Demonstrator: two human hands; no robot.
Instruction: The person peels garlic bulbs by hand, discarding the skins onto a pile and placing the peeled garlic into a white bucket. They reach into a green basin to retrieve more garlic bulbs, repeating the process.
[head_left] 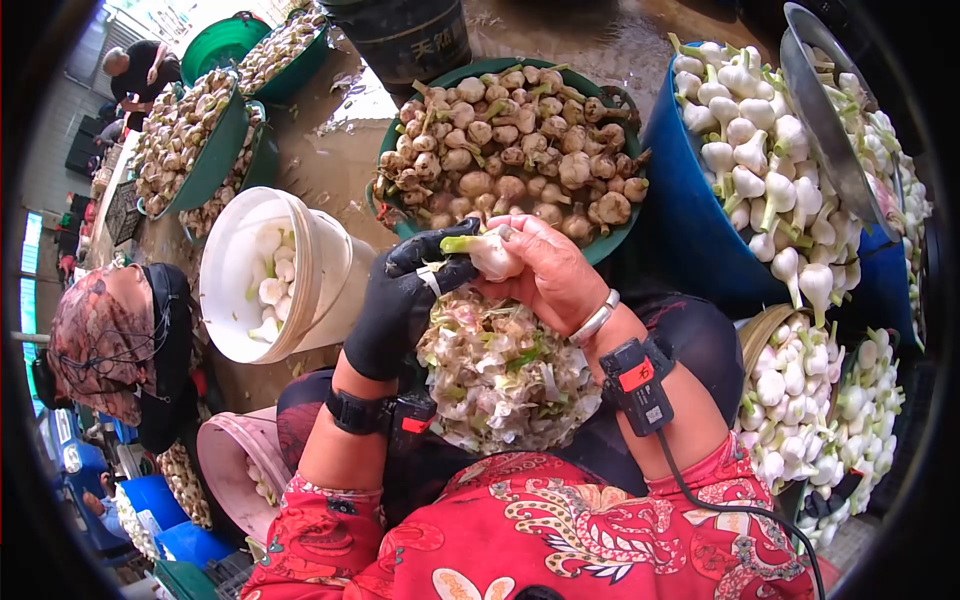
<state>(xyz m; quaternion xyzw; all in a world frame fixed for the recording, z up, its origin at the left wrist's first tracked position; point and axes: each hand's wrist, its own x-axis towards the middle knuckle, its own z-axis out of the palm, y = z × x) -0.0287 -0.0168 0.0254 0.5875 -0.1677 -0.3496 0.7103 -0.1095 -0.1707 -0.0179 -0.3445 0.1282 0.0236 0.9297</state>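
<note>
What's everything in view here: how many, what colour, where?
Held bulb: one, white, centre
Peelings: many, whitish, lap
Round tub: one, green, ahead
Soiled garlic: many, brownish, inside
Far tubs: several, green, upper left
Far bucket: one, black, top
Near bucket: one, white, left
Lower bucket: one, pink, left
Big tubs: several, blue, right, lower left
Clean garlic: many, white, right
Metal basin: one, grey, right
Other people: several, varied clothing, left
Shirt: one, red, bottom
Bracelet: one, silver, right wrist
Wrist devices: two, black, forearms
Left fingers: several, black-gloved, near the stem
Right fingers: several, bare, on the bulb
</note>
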